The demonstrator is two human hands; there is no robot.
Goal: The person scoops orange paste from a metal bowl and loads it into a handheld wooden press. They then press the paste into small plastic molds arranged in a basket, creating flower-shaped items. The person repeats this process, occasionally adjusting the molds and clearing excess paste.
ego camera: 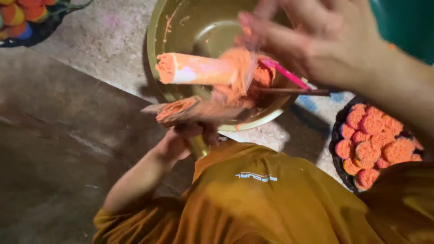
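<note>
Over the metal bowl, my left hand clenches a powder-caked orange roll; my right hand, fingers spread, grasps nothing. It looks light, crumbly, dusty; I'd hold its base.

The left hand gripped a bundle of orange-coated sticks over a brass bowl, and the blurry right hand was up by the bowl's rim near a pink stick. Off to the right sat a dark basket packed with orange bundles, all on a concrete floor
</note>
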